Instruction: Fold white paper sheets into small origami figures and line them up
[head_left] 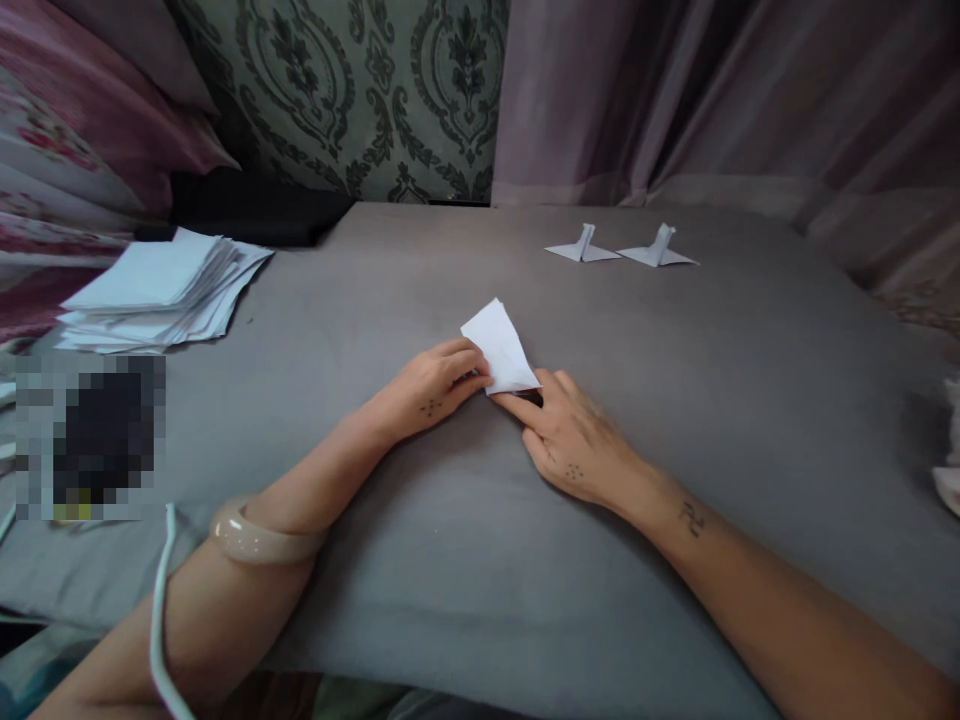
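Note:
A small folded sheet of white paper (501,347) is held slightly tilted at the middle of the grey-covered surface. My left hand (442,378) is closed on its left edge, thumb and fingers pinching it near the lower corner. On the other side, my right hand (574,430) grips the lower right corner, with its index finger stretched along the bottom edge. A small dark patch shows between the right fingers; whether it is shadow or an object I cannot tell. Some of the right fingertips are hidden behind the paper.
Two folded white paper shapes, one (583,247) beside the other (658,249), stand at the back right. A stack of white paper (150,285) lies at the left, near a black cloth-like thing (255,208). A white cord (159,610) crosses my left arm. Curtains (585,100) hang behind.

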